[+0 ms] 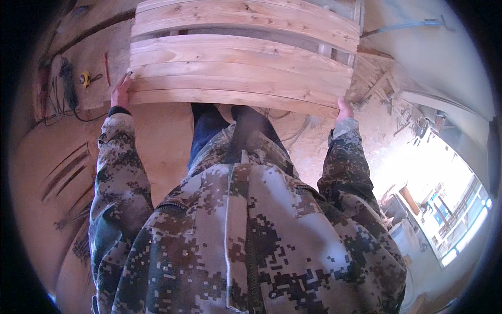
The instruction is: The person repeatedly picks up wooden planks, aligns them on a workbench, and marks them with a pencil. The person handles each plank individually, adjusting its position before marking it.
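Several pale wooden boards (235, 73) lie side by side across the front of my body, with a dark gap between a near group and a far group (246, 15). The near group looks like one slatted panel; whether its boards are joined, I cannot tell. At its near left corner my left hand (121, 92) is closed on the end of the wood. My right hand (344, 110) grips the near right corner, with its thumb up against the edge and the other fingers hidden by the boards. Both arms are stretched forward in camouflage sleeves.
On the left surface lie a yellow tape measure (84, 79), a red pencil-like stick (107, 69) and a dark corded power tool (68, 83). Wood offcuts (377, 86) are heaped at the right. A blue long-handled tool (413, 25) is at the far right, above a bright doorway (444, 193).
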`<act>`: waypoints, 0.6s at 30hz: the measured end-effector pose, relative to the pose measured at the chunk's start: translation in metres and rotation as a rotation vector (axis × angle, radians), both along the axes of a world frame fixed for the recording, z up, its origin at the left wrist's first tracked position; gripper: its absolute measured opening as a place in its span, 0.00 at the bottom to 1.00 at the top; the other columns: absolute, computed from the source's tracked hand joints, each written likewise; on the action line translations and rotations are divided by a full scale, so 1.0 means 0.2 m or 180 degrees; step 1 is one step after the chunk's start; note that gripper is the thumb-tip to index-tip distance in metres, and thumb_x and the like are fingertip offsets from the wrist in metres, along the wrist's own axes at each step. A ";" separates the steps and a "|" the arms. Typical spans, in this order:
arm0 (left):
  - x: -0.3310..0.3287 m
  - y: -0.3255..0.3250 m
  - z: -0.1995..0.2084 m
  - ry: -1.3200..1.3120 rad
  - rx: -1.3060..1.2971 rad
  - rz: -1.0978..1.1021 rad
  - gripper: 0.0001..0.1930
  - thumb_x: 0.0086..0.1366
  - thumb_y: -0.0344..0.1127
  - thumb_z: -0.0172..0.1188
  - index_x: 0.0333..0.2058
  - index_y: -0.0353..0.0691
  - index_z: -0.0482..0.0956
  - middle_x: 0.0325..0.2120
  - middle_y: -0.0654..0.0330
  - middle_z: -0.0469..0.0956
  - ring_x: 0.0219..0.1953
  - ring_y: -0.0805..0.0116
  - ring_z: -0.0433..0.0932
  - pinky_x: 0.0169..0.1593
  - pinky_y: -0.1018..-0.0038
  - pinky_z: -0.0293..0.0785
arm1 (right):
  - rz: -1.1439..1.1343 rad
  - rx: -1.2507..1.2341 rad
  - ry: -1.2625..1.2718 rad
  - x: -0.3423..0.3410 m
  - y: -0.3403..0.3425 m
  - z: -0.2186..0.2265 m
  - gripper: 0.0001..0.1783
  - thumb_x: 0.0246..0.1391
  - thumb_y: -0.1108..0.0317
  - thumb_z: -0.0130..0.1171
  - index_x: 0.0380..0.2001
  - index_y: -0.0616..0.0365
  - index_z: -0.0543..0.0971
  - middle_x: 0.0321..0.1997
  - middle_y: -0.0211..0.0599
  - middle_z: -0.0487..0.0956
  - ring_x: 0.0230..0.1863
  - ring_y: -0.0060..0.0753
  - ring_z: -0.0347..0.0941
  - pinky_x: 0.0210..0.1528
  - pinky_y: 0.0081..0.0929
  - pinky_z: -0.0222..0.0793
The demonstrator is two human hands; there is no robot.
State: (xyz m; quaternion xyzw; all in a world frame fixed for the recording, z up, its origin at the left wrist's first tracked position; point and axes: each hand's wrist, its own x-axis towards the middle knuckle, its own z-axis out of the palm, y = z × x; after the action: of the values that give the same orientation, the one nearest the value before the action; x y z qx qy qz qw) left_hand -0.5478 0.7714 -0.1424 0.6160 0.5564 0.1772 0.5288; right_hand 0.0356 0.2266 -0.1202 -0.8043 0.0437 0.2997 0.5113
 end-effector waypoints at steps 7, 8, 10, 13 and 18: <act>0.07 -0.06 0.14 0.0191 -0.0844 0.0524 0.14 0.68 0.43 0.50 0.43 0.42 0.79 0.32 0.62 0.82 0.37 0.70 0.79 0.40 0.74 0.75 | -0.0194 0.0280 0.0675 0.11 -0.05 -0.13 0.32 0.59 0.47 0.50 0.56 0.63 0.70 0.54 0.42 0.74 0.52 0.40 0.71 0.55 0.42 0.66; 0.06 -0.06 0.11 -0.0700 -0.1166 0.1077 0.13 0.66 0.42 0.51 0.43 0.43 0.79 0.31 0.62 0.82 0.37 0.69 0.80 0.40 0.75 0.75 | -0.0275 0.0429 0.1126 0.13 -0.05 -0.11 0.32 0.59 0.47 0.50 0.56 0.63 0.70 0.55 0.42 0.74 0.53 0.40 0.71 0.55 0.43 0.65; 0.02 -0.09 0.04 -0.1549 -0.0785 0.1037 0.13 0.64 0.40 0.52 0.45 0.46 0.78 0.32 0.61 0.81 0.38 0.67 0.80 0.39 0.75 0.76 | -0.0458 0.0331 0.1174 0.15 -0.04 -0.08 0.34 0.59 0.45 0.48 0.58 0.61 0.68 0.56 0.41 0.73 0.55 0.42 0.70 0.57 0.45 0.64; -0.07 -0.16 -0.04 -0.0558 0.0366 0.0198 0.14 0.65 0.38 0.51 0.49 0.48 0.75 0.37 0.58 0.79 0.42 0.67 0.79 0.38 0.72 0.77 | -0.0290 -0.0143 0.0755 0.13 -0.02 -0.03 0.34 0.59 0.42 0.47 0.60 0.56 0.67 0.60 0.36 0.70 0.61 0.43 0.64 0.60 0.46 0.61; -0.06 -0.36 0.04 -0.0783 -0.1421 0.1292 0.14 0.69 0.37 0.49 0.49 0.39 0.74 0.41 0.58 0.76 0.45 0.64 0.76 0.44 0.68 0.75 | -0.0361 0.0100 0.1251 0.07 -0.05 0.06 0.34 0.59 0.44 0.49 0.62 0.50 0.62 0.64 0.37 0.64 0.62 0.49 0.61 0.60 0.54 0.60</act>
State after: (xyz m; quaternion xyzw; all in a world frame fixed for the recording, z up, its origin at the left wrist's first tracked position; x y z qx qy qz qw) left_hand -0.5588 0.7000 -0.1342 0.3352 0.6249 0.2257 0.6680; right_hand 0.0498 0.2174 -0.1083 -0.7184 0.1832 0.4223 0.5215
